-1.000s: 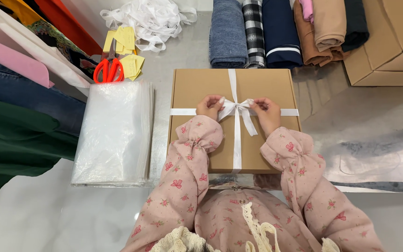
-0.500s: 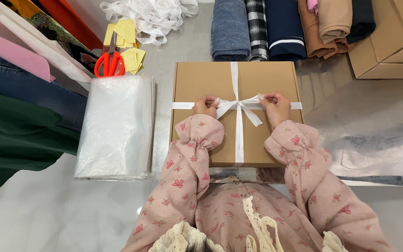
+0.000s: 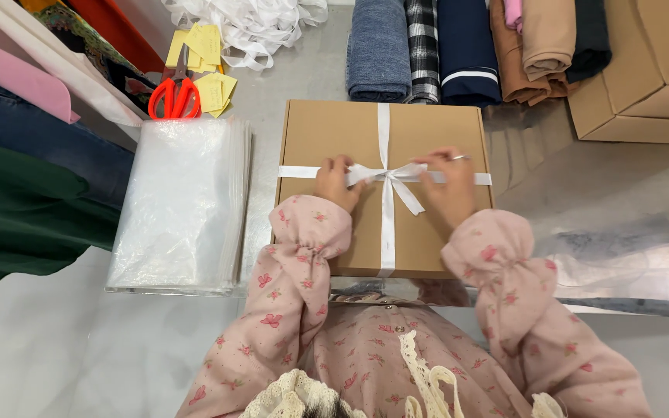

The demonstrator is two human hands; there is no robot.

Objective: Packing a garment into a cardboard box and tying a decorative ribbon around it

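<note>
Your left hand (image 3: 334, 182) and right hand (image 3: 447, 182) pinch the bow (image 3: 387, 176)'s loops; ribbon likely soft, slippery; box (image 3: 327, 131) stiff, light; grip near knot.

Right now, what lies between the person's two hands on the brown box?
In the head view, the bow of the white ribbon lies between the left hand and the right hand, on top of the brown box. Both hands touch it.

Stacked brown cardboard cartons (image 3: 652, 70) cut off by right edge; folded dark green fabric (image 3: 17, 217) by left edge; white ribbon heap (image 3: 249, 23) by top.
</note>
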